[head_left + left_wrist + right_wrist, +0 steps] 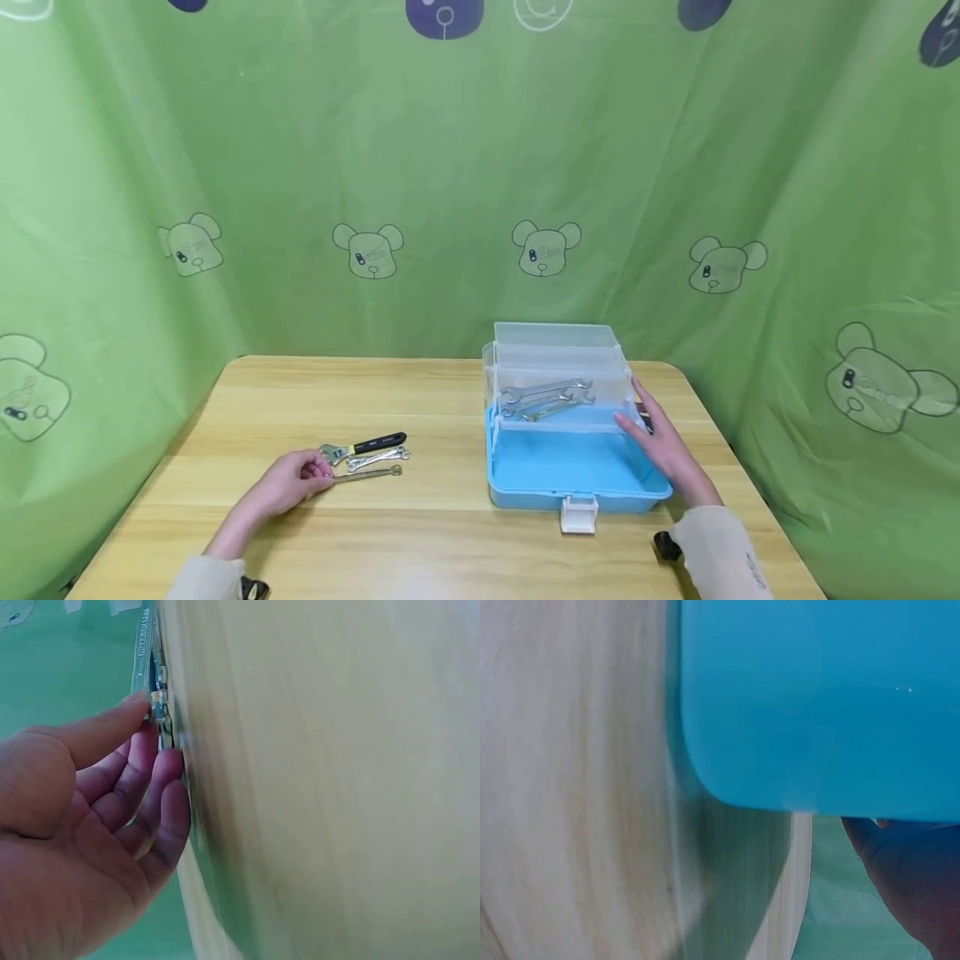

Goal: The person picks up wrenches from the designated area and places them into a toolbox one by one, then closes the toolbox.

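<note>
At the left of the table my left hand [288,482] pinches one end of a silver combination wrench [371,473] between thumb and fingertips. In the left wrist view, the thumb of the left hand [97,787] meets the fingers at the wrench's end. Just behind lie small silver wrenches [378,457] and an adjustable wrench [375,443] with a black handle. My right hand [663,442] touches the right side of an open blue toolbox [573,462], thumb and fingers spread and fairly straight. Several open-end wrenches [547,396] lie in its clear tray.
Clear plastic tiers [555,335] rise at the back of the toolbox. A white latch [578,515] hangs at its front. The wooden table [420,550] ends at a green curtain [450,167] with bear faces behind and on both sides.
</note>
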`<state>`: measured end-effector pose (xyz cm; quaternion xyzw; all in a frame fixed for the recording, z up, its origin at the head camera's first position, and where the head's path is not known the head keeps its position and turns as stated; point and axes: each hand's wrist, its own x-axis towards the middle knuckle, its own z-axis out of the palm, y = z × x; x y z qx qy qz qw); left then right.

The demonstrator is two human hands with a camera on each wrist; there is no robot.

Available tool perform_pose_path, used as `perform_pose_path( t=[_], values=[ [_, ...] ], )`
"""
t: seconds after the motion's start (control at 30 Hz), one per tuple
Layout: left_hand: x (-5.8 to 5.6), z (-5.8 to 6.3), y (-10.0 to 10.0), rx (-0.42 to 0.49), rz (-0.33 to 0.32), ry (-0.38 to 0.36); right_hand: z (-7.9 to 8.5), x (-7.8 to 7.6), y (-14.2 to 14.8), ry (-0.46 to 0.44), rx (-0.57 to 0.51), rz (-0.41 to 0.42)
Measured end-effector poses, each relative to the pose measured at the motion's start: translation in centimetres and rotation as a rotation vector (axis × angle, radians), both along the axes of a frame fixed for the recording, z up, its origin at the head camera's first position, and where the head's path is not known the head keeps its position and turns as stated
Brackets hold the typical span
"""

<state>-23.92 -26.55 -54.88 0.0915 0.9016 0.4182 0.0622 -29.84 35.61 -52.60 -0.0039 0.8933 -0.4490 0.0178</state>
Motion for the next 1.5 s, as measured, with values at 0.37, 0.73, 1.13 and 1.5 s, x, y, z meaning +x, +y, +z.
perform_pose_path(
  t=[0.37,0.73,1.13,1.5],
  values=[
    [-0.18,0.46,0.27,0.321,0.125,-0.110,0.07,-0.13,-0.06,0.002,0.010,0.002],
    [-0.15,0.63,-0.06,0.404,0.112,-0.091,-0.11,-0.20,0.00,0.008,0.020,-0.002],
    [-0.34,0.41,-0.29,0.477,0.043,-0.132,-0.26,-0.21,0.03,0.006,0.018,-0.002],
    [-0.20,0.58,0.10,0.533,0.113,-0.110,-0.28,-0.29,0.12,0.000,0.011,-0.001]
  ],
)
